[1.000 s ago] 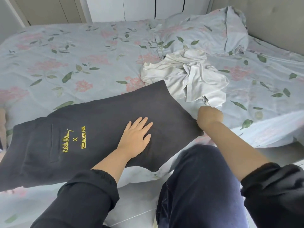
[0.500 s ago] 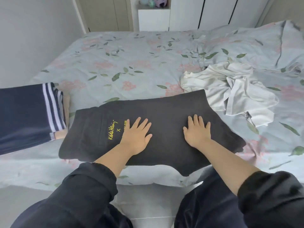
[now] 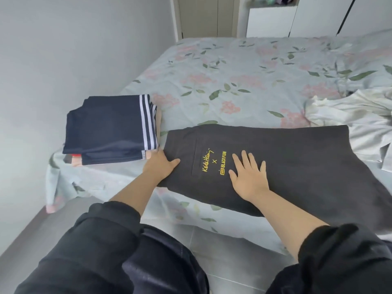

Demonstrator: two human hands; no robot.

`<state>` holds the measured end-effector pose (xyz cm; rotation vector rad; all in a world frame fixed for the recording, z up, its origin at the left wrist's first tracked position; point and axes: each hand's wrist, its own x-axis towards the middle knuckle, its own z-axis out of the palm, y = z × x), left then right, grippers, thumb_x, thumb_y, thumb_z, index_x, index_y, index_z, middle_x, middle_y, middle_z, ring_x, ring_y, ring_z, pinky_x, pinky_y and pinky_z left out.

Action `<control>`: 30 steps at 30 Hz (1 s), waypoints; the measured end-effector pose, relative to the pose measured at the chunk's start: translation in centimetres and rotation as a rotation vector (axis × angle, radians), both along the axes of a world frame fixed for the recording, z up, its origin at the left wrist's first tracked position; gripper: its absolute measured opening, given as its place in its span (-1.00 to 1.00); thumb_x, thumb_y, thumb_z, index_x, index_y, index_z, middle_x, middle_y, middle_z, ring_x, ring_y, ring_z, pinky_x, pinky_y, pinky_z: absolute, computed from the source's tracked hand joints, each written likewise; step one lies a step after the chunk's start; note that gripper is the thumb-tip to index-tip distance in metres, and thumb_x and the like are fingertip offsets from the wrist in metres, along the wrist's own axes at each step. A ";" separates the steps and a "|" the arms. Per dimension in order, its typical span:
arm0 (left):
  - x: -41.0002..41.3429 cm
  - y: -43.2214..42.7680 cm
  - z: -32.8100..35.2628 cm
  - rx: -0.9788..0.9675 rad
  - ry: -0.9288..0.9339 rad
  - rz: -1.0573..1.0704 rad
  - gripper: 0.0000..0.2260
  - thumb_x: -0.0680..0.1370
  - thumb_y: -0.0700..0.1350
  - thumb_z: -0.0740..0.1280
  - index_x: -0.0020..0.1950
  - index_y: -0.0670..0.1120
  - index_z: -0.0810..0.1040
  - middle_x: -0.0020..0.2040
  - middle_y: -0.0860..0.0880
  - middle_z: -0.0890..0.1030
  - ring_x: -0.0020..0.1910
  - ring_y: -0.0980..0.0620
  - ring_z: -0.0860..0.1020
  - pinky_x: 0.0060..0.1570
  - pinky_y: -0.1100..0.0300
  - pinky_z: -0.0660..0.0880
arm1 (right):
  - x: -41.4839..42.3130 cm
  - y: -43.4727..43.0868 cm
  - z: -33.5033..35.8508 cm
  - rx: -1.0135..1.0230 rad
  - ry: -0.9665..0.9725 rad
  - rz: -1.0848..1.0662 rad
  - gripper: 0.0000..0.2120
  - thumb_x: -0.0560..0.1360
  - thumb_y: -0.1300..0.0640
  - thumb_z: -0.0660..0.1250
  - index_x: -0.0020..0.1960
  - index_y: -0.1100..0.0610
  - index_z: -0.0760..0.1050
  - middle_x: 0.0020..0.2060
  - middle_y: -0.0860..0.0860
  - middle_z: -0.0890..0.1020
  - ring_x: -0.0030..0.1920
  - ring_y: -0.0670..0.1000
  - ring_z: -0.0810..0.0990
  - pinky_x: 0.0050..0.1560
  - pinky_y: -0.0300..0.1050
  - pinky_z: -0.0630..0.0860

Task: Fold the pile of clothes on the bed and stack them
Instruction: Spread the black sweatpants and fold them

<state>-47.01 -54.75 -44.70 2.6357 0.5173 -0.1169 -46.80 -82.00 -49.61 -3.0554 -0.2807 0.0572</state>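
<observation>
Bed [image 3: 244, 66] takes up most of the view: pale blue-green sheet printed with pink blossoms and green leaves, lightly wrinkled, its edge hanging over the near side above grey floor tiles [image 3: 222, 247].

Dark trousers [image 3: 297, 162] lie flat along the near edge of the bed, folded lengthwise, yellow lettering on a pocket facing up.

Right hand [image 3: 248, 175] rests palm down on the trousers, fingers spread and flat, gripping nothing. The lettering sits just left of its fingertips.

Left hand [image 3: 159, 166] is at the trousers' left end, thumb lying on top of the cloth. The other fingers are hidden at the edge; cannot tell whether they curl under it or pinch it.

Stack [image 3: 110, 130] of folded clothes sits just beyond and left of the left fingers, near the bed corner: navy piece with white stripes on top, a peach and a red layer showing beneath. Stack and trousers are just beside each other; contact unclear.

White garment [image 3: 356, 124], crumpled and unfolded, lies well right of the right fingers, touching the trousers' far right edge.

Plain grey wall [image 3: 63, 49] on the left; pale cupboard doors [image 3: 271, 20] behind the bed. Black sleeves cover both forearms.
</observation>
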 end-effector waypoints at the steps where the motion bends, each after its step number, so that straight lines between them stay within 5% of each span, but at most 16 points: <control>1: 0.1 -0.2 0.4 -0.129 0.025 0.033 -0.39 0.48 0.17 0.35 0.38 -0.15 0.32 0.27 -0.16 0.43 0.21 -0.17 0.46 0.14 0.01 0.42 | 0.0 0.0 0.0 -0.003 0.002 -0.001 -0.45 0.60 -0.17 -0.18 0.54 -0.05 -0.15 0.55 0.03 -0.07 0.54 0.09 -0.12 0.45 0.23 -0.12; 5: 0.2 0.5 3.3 -0.696 0.172 0.254 -0.48 0.42 -0.01 0.49 0.29 -0.16 0.45 0.10 -0.14 0.56 0.00 -0.14 0.56 -0.02 0.04 0.52 | 0.6 -0.1 0.7 0.082 0.100 0.011 -0.43 0.60 -0.18 -0.09 0.54 -0.07 -0.13 0.55 0.00 -0.08 0.54 0.06 -0.14 0.46 0.22 -0.14; 7: 0.3 0.0 5.5 -0.826 0.235 0.245 -0.59 0.44 -0.10 0.46 0.22 -0.23 0.51 -0.05 -0.17 0.62 -0.17 -0.12 0.60 -0.17 0.08 0.57 | 1.3 -0.9 1.8 0.288 0.224 -0.012 -0.43 0.60 -0.16 0.02 0.54 -0.07 -0.06 0.55 -0.04 -0.05 0.54 0.02 -0.12 0.47 0.16 -0.16; 13: 2.2 -9.3 11.3 -0.546 -0.009 -0.084 -0.73 0.42 -0.17 0.39 0.08 -0.20 0.53 -0.02 -0.17 0.61 -0.14 -0.09 0.60 -0.12 0.08 0.58 | 1.4 -5.3 4.5 1.539 0.491 -0.372 -0.51 0.63 -0.01 0.11 0.52 0.09 0.13 0.48 -0.03 0.24 0.44 -0.05 0.25 0.44 -0.15 0.14; 16: 1.5 -14.9 11.3 -0.679 0.105 -0.347 -0.88 0.51 -0.12 0.31 0.02 -0.04 0.46 -0.07 -0.03 0.58 -0.22 0.06 0.63 -0.29 0.21 0.56 | 1.9 -8.3 4.8 1.881 0.584 -0.527 -0.47 0.64 -0.04 0.04 0.53 0.18 0.08 0.48 0.09 0.25 0.43 0.04 0.31 0.43 -0.06 0.23; 18: 1.1 -16.6 9.7 -0.666 0.150 -0.475 -0.86 0.59 -0.07 0.22 0.14 0.02 0.45 0.00 0.00 0.57 -0.03 0.02 0.60 -0.08 0.20 0.52 | 1.6 -10.1 5.1 2.017 0.615 -0.614 -0.42 0.62 -0.11 0.05 0.51 0.20 0.10 0.43 0.14 0.33 0.32 0.09 0.45 0.22 0.02 0.46; 20: 1.3 -16.9 6.5 -0.315 0.022 -0.550 -0.71 0.63 -0.03 0.13 0.34 -0.02 0.44 0.31 -0.06 0.47 0.32 -0.05 0.40 0.27 0.11 0.31 | 1.2 -11.2 5.0 2.050 0.617 -0.640 -0.38 0.61 -0.15 0.08 0.51 0.22 0.08 0.40 0.14 0.37 0.23 0.09 0.52 0.04 -0.01 0.53; 23: 0.7 -16.6 1.4 0.010 0.021 -0.535 -0.53 0.66 0.07 0.01 0.56 0.04 0.04 0.57 -0.03 -0.07 0.54 -0.09 -0.07 0.49 -0.02 0.03 | 0.7 -10.6 5.1 1.817 0.578 -0.564 -0.49 0.60 -0.05 0.16 0.45 0.19 0.22 0.29 0.12 0.47 0.12 0.02 0.56 0.00 -0.10 0.53; 27: -0.4 -17.2 -2.7 0.132 -0.062 -0.551 -0.49 0.64 0.12 -0.01 0.56 0.12 -0.09 0.57 -0.02 -0.20 0.53 -0.09 -0.20 0.49 -0.10 -0.03 | 0.7 -8.7 5.1 1.287 0.412 -0.489 -0.33 0.48 0.11 0.39 0.48 0.20 0.16 0.31 0.12 0.44 0.20 0.10 0.52 0.22 0.04 0.48; 30: -0.1 -16.7 -3.2 0.053 -0.147 -0.535 -0.48 0.64 0.10 0.02 0.55 0.14 -0.12 0.57 -0.01 -0.20 0.53 -0.04 -0.21 0.49 -0.09 -0.07 | 0.3 -7.9 5.2 1.138 0.311 -0.465 -0.37 0.47 0.25 0.36 0.47 0.17 0.20 0.29 0.11 0.47 0.18 0.09 0.51 0.19 -0.04 0.48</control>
